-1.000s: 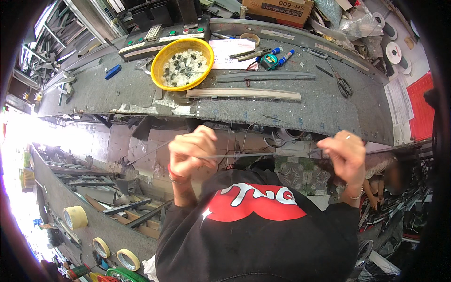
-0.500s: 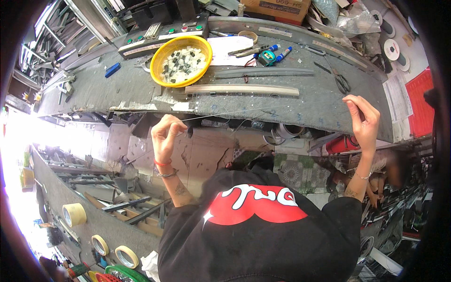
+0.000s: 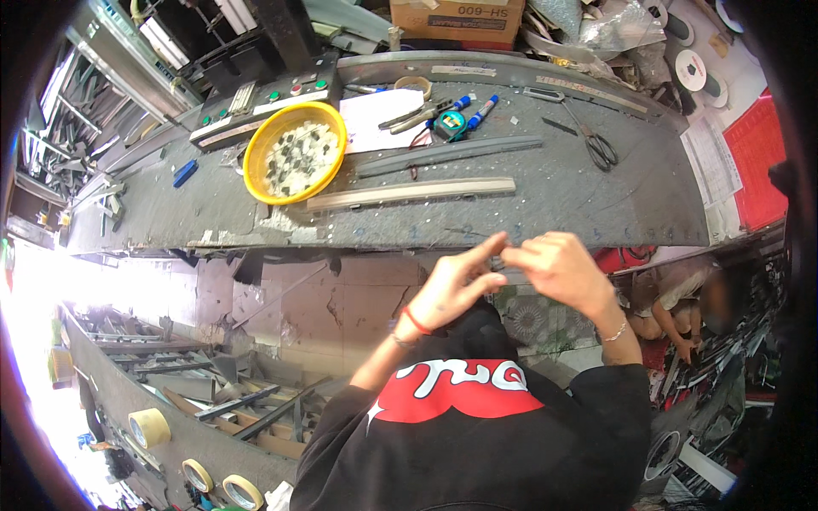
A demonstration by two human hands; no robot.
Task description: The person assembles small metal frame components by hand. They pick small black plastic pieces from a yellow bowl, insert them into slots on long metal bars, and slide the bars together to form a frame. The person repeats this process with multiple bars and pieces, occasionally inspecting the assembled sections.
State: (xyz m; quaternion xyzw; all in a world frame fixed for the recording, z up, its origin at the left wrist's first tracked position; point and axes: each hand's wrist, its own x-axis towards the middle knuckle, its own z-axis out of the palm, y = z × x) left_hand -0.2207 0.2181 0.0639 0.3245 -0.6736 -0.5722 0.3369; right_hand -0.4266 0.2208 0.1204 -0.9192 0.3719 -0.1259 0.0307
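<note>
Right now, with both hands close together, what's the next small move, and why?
I'd probably bring the left hand into a pinch: its thumb and index finger are parted, and the index tip sits right by the right hand, whose fingers are curled. Anything thin there is too fine to make out.

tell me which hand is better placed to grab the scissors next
Probably the right hand: the scissors lie toward the right side of the bench, nearer to it than to the left hand. Whether either hand holds anything is unclear.
</note>
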